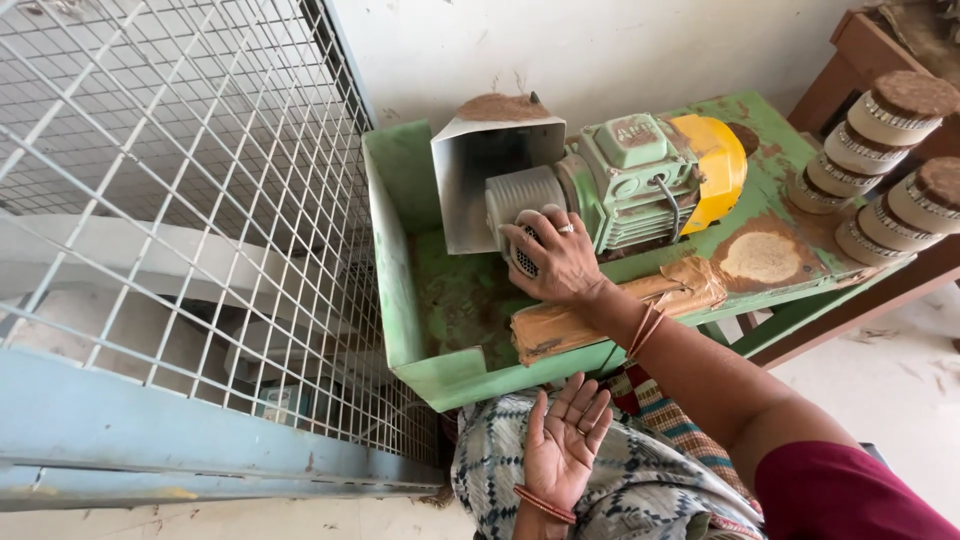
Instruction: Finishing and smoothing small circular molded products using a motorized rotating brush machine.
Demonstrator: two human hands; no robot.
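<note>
Fingers [535, 238] of the right hand [556, 262] curl around the ribbed grey drum [518, 198] at the motor [640, 180] end, near the green tabletop's [770, 285] left end, above the tray [440, 320]. Nothing lies in the tray yet, so the work looks early. Left hand [562, 442] hangs open, palm up, below the tray's near edge. Drum's front face is hidden behind the hand.

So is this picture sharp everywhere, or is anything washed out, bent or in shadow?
In the head view, the right hand on the grinder outlet is sharp. The floor at right is bright and nearly washed out. The wire mesh bows slightly from lens distortion. The space behind the mesh sits in shade. The left hand shows no blur.
</note>
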